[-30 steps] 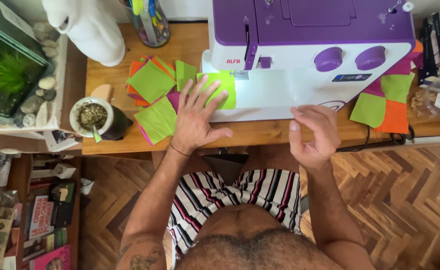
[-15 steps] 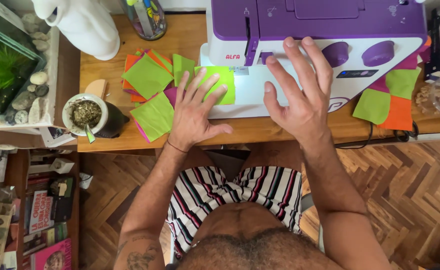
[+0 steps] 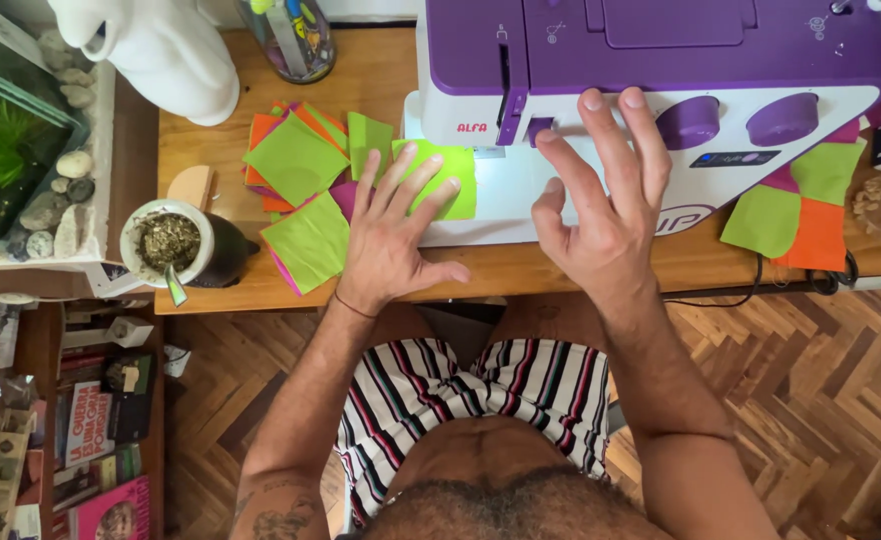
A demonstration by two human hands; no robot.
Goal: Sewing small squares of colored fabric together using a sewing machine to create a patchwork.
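At the sewing machine, left hand flat on green fabric square, right hand raised

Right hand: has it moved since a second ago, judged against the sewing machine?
Yes. The right hand has gone up from the table edge onto the sewing machine, fingers spread beside its purple dials.

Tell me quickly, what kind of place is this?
Likely a home sewing corner: a purple and white sewing machine on a wooden desk, cut fabric squares, a fish tank alongside, herringbone parquet floor.
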